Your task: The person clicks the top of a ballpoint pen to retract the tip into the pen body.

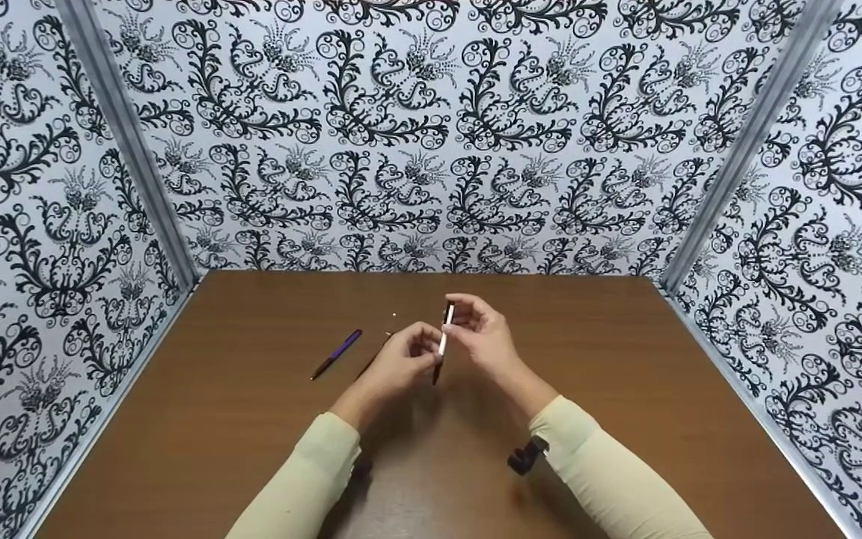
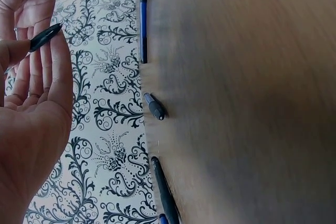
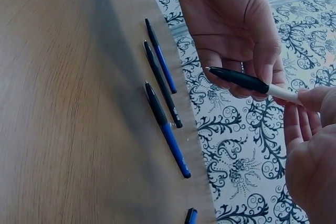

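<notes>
At the far left, a slim purple-blue pen with a black front end (image 1: 336, 354) lies slanted on the brown wood-grain table (image 1: 595, 374). Next to it, a thin dark pen (image 1: 372, 359) is partly hidden behind your left hand (image 1: 405, 355), so mind your knuckles there: a low sweep could roll it.

Your left thumb and fingers are drawn together in a pinch on the slender pen with a white barrel and black grip section (image 1: 442, 344), near where black meets white. That pen is raised above the table between your hands, slanting, its black pointed end toward you. Pinch just firmly enough to stop it turning; the smooth-looking barrel could slip if you squeeze off-centre. The exposed point calls for fingertips well behind it.

Further right, your right hand (image 1: 485, 333) holds the same pen's upper part, thumb against the white barrel and forefinger at the top end. Line both pinches up along one axis, so that neither hand bends the barrel. I cannot tell how hard either hand presses, nor whether the pen's sections are fully seated.
</notes>
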Tool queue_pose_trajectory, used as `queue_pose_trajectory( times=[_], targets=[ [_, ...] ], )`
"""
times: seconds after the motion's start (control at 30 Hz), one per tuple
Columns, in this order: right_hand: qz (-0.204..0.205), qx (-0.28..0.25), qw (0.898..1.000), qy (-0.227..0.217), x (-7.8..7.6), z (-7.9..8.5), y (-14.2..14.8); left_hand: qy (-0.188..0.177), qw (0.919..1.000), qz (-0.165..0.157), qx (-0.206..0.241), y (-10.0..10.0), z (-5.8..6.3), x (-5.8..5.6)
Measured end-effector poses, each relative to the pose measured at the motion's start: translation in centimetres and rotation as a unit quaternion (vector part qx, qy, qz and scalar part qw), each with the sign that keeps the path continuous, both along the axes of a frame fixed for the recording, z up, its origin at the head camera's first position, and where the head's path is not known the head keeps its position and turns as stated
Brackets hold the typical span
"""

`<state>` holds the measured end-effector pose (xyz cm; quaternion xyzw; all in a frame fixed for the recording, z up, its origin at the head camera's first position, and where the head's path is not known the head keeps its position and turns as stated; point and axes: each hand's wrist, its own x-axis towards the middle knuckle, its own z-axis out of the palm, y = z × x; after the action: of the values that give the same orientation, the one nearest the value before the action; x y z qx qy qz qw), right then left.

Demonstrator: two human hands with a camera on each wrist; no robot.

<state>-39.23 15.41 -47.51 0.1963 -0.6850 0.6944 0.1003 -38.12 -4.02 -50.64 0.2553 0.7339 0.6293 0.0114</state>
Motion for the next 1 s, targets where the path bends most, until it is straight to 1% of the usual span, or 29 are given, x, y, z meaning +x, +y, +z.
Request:
queue_pose_trajectory(
  times=[0.4, 0.57, 0.7, 0.8, 1.0],
  targets=[
    [0.008, -0.003, 1.000, -0.004, 0.25, 0.96, 0.32, 0.008, 0.9997, 0.013, 0.021, 0.29, 0.41, 0.08],
    [0.015, -0.009, 1.000, 0.007, 0.18, 0.80, 0.45, 0.012, 0.9995, 0.007, 0.028, 0.44, 0.40, -0.02],
    [0.026, -0.008, 0.999, 0.036, 0.08, 0.76, 0.47, 0.008, 0.9990, -0.004, 0.044, 0.49, 0.31, -0.20],
    [0.031, -0.013, 0.998, 0.048, 0.04, 0.81, 0.47, 0.000, 0.9984, -0.011, 0.055, 0.49, 0.28, -0.29],
    [0.025, -0.006, 0.999, 0.046, 0.07, 0.57, 0.51, -0.008, 0.9990, -0.010, 0.042, 0.36, 0.25, -0.23]
  ],
)
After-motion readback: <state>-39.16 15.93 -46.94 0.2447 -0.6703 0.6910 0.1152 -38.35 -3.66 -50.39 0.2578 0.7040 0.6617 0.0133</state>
